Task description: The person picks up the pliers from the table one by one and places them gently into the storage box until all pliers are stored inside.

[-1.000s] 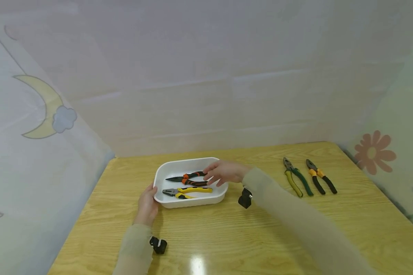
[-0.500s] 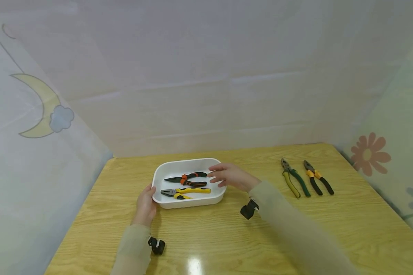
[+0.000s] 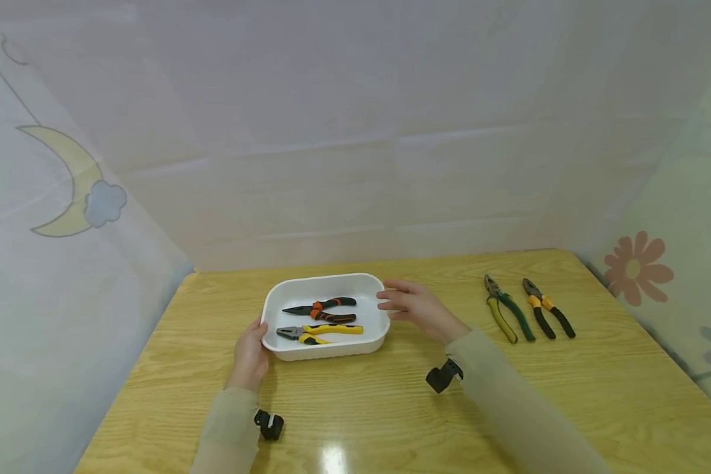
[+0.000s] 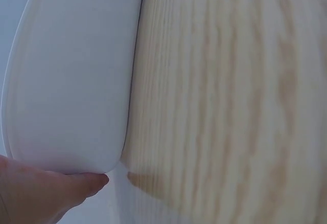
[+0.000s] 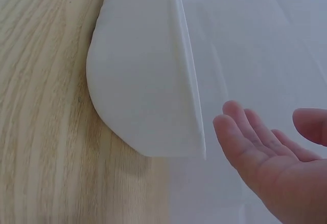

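while the left hand (image 3: 251, 355) grips the white rounded plastic tray (image 3: 338, 351), apparently for loading, the empty, relaxed right hand (image 3: 419, 308) likely needs the green-and-yellow-handled metal pliers (image 3: 496, 294).

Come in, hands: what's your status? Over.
Left hand holds white tray. Right hand empty, near its other end. Orange-black pliers, yellow-black pliers inside. Nothing visibly blocking.

I see the right hand (image 3: 421, 308) backed off from over the black-and-orange pliers (image 3: 317, 307) since a second ago; fingertips now at the right rim of the tray (image 3: 332, 354). I get both handle ends (image 3: 348, 318) uncovered, fingers hid them earlier.
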`<move>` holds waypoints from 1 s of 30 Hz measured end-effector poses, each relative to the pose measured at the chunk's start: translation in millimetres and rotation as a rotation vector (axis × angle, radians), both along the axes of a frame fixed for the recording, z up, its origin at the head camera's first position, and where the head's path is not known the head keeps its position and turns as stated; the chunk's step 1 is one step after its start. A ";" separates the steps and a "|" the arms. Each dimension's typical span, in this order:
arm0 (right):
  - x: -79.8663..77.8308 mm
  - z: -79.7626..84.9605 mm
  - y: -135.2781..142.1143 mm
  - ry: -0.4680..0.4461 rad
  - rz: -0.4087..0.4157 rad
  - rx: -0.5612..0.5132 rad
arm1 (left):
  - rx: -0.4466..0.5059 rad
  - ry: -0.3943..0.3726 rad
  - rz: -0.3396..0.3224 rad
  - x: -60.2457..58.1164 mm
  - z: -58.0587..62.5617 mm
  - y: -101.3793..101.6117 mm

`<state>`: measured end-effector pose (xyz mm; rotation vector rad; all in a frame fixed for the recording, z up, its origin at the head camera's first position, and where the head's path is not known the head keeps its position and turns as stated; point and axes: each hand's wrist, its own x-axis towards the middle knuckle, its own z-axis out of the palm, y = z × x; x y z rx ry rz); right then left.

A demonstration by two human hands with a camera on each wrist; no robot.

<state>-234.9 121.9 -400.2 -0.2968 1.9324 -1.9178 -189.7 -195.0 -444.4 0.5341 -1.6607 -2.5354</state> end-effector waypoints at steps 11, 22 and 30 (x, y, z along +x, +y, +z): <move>11.9 -5.3 32.3 -0.019 -0.056 -0.085 | 0.001 -0.010 0.001 1.0 0.5 -0.1; 24.2 -10.4 67.3 -0.016 -0.070 -0.129 | 0.003 0.006 -0.010 1.3 -0.5 0.0; 30.6 -14.3 90.1 -0.010 -0.111 -0.181 | -0.008 0.009 -0.015 -0.1 0.4 -0.2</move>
